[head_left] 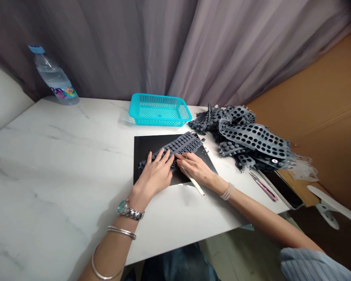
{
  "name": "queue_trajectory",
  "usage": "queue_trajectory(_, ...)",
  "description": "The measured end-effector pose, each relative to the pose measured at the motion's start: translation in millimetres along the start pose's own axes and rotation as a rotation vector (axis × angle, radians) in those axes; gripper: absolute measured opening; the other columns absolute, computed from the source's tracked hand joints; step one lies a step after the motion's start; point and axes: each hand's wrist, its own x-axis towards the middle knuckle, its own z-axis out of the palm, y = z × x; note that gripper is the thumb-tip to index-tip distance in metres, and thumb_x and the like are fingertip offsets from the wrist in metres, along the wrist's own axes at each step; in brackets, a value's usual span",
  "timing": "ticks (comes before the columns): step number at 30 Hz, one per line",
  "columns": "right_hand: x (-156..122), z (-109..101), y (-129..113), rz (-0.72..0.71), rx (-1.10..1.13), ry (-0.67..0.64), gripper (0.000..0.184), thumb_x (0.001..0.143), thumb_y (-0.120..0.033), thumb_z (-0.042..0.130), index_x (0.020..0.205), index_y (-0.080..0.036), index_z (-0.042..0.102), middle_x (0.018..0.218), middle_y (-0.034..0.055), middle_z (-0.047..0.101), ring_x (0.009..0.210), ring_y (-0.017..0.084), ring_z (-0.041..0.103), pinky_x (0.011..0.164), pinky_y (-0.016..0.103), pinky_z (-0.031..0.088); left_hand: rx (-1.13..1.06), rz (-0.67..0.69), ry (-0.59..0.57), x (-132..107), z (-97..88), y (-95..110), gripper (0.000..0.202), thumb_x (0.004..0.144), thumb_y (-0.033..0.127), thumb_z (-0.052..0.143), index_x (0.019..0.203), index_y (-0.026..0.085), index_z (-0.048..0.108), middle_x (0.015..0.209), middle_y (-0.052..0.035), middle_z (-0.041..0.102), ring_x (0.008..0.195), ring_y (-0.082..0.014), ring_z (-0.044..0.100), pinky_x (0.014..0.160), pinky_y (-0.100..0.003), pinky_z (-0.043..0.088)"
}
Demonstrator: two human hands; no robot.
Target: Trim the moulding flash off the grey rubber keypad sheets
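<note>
Grey rubber sheet [186, 143] seems part-worked: left hand [157, 171] presses it, grip open; right hand [197, 168] grips a white tool [197, 185]; heaped sheets [253, 138] apparently remain.

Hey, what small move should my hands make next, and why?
Probably ease the white tool against the strip with your right hand: it holds the tool right by the strip, while your left hand rests on it, seemingly steadying it.

White marbled table [61, 168] beneath a bottle [55, 80], turquoise basket [160, 122], black mat [144, 145], heaped grey perforated sheets [242, 130] and pink tool [265, 187].
</note>
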Motion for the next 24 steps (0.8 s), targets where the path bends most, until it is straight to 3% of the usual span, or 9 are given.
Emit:
queue_trajectory(9,3.2,-7.4,-3.6,-0.012,0.012,-0.087,0.022,0.099,-0.011,0.036,0.107,-0.014,0.056,0.125,0.0183,0.062,0.109,0.026,0.056,0.09,0.046,0.057,0.004,0.003,0.001,-0.3,0.0,0.0,0.054,0.094,0.022,0.037,0.147,0.015,0.038,0.156,-0.0103,0.034,0.146,-0.0289,0.027,0.117,-0.059,0.02)
queue_trajectory(18,-4.0,-3.2,-2.5,0.036,0.092,0.023,0.024,0.1,-0.018,0.04,0.12,-0.017,0.055,0.127,0.0157,0.059,0.11,0.026,0.059,0.089,0.047,0.06,-0.002,0.005,0.007,-1.0,-2.0,0.6,0.053,0.095,0.023,0.037,0.147,0.015,0.039,0.156,-0.0103,0.034,0.146,-0.0292,0.027,0.117,-0.06,0.022)
queue_trajectory(24,-5.6,-4.1,-3.8,0.065,0.104,0.031,0.026,0.1,-0.02,0.042,0.123,-0.019,0.055,0.127,0.0147,0.059,0.108,0.025,0.06,0.088,0.046,0.06,-0.006,-0.003,0.004,-1.3,-2.0,0.8,0.053,0.095,0.023,0.037,0.147,0.016,0.038,0.157,-0.0098,0.034,0.145,-0.029,0.028,0.117,-0.059,0.021)
